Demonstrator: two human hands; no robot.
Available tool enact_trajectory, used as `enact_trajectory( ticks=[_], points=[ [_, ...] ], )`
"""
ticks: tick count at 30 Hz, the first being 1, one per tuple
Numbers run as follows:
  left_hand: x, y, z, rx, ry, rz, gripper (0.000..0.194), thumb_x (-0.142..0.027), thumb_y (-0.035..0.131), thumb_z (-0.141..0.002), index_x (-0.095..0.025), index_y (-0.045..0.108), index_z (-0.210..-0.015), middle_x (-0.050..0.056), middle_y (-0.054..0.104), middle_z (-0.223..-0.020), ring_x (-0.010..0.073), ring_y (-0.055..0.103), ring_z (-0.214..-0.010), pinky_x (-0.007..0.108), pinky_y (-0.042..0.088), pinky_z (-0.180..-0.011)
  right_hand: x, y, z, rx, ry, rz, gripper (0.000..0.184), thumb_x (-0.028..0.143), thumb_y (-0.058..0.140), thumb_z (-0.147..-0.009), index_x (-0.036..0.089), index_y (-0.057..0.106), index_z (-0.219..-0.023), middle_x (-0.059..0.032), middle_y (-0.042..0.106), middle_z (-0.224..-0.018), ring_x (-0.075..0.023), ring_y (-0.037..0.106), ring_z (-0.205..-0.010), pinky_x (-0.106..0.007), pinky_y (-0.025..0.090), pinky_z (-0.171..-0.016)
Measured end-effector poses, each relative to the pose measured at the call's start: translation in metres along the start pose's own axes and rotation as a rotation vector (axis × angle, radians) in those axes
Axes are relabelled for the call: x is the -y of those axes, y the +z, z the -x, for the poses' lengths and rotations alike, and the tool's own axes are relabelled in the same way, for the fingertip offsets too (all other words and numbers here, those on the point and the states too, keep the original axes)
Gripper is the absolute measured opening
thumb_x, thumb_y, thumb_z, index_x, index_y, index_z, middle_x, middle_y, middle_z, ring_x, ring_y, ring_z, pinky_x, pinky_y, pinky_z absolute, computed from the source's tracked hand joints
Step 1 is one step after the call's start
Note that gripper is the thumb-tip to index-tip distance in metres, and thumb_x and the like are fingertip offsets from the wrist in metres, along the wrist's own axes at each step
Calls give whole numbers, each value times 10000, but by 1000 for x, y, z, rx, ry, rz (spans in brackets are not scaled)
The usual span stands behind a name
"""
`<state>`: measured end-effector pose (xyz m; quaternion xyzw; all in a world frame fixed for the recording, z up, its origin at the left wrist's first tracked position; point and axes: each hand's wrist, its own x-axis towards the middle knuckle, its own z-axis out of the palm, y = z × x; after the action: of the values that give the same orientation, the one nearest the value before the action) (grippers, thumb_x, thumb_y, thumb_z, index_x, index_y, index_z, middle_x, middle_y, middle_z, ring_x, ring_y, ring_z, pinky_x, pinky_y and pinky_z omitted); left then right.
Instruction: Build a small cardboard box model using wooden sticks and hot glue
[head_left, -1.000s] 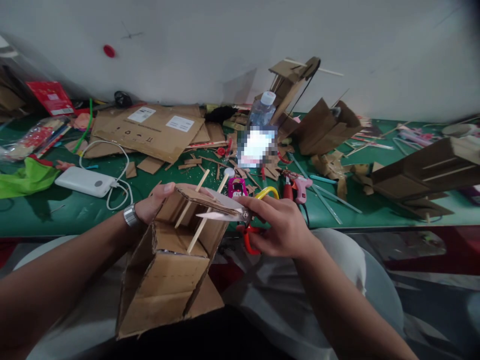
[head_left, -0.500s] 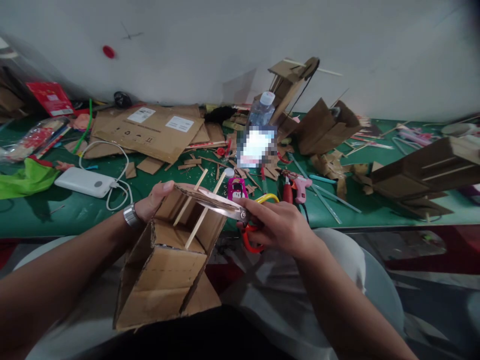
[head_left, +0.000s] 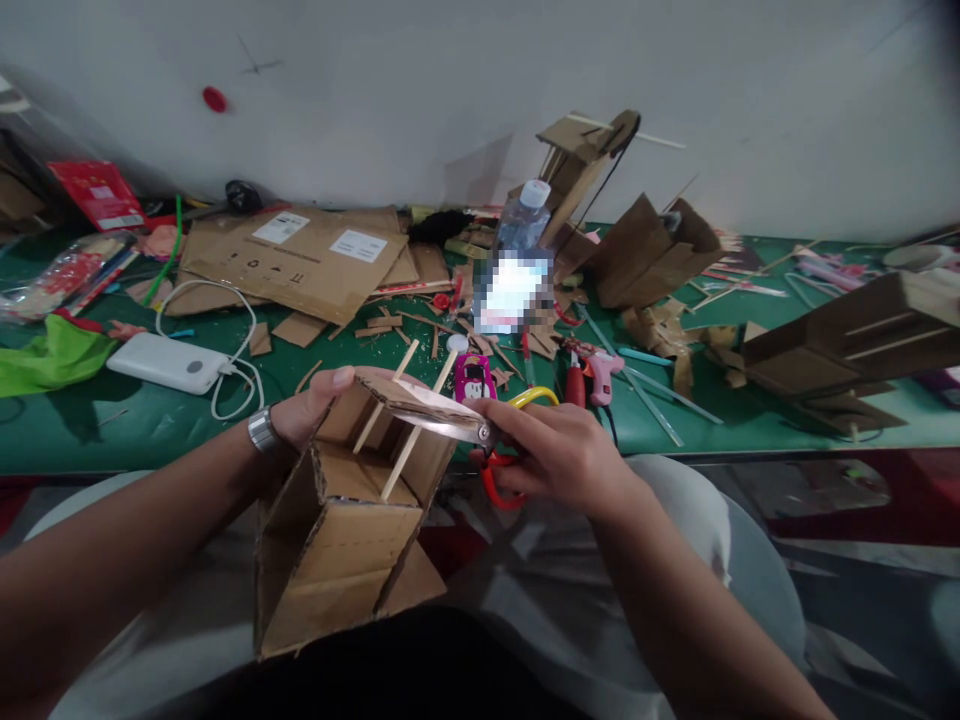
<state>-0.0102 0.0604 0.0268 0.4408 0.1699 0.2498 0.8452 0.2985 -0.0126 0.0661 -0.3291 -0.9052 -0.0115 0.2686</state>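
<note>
My left hand [head_left: 311, 405], with a metal watch at the wrist, is closed on the upper left edge of a cardboard box structure [head_left: 352, 565] tilted over my lap. Two thin wooden sticks [head_left: 403, 460] pass through the structure's open top section. In my right hand [head_left: 559, 450] is a pair of scissors [head_left: 486, 434] with one yellow and one orange handle loop. The blades point left along the box's top cardboard edge, one above and one below it. Part of the left fingers is hidden behind the cardboard.
On the green table [head_left: 337, 350] lie a white power bank [head_left: 171, 362] with cable, flattened cardboard [head_left: 292, 260], a pink glue gun [head_left: 600, 375], a magenta toy car [head_left: 474, 380] and cardboard scraps. Behind them stand a bottle [head_left: 525, 215] and more cardboard builds [head_left: 652, 255].
The cardboard structure has shifted slightly right and turned a little, bringing its top edge deeper between the scissor blades. My right hand has barely moved.
</note>
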Motion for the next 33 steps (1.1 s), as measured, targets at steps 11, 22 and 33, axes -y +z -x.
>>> enact_trajectory(
  ticks=[11, 22, 33],
  points=[
    [-1, 5, -2, -37, -55, -17, 757, -765, 737, -846, -135, 791, -1262, 158, 814, -1242, 338, 809, -1083, 428, 650, -957, 5, 3, -1, -31, 45, -14, 510, 164, 539, -936, 112, 646, -1432, 15, 668, -750, -136, 523, -557, -288, 403, -520],
    [-6, 4, 1, -83, -105, -37, 805, -788, 786, -760, -155, 802, -1258, 126, 829, -1226, 325, 797, -1056, 401, 635, -959, 1, 3, 1, -17, -18, 39, 389, 226, 525, -1079, 122, 645, -1433, 20, 679, -745, -125, 516, -554, -301, 376, -520],
    [2, 0, -1, -89, -50, -65, 740, -753, 804, -793, -145, 795, -1215, 180, 809, -1275, 350, 801, -1106, 453, 638, -991, 4, 6, 2, -23, 61, -9, 508, 210, 552, -954, 154, 640, -1451, 24, 674, -744, -136, 532, -552, -300, 382, -511]
  ],
)
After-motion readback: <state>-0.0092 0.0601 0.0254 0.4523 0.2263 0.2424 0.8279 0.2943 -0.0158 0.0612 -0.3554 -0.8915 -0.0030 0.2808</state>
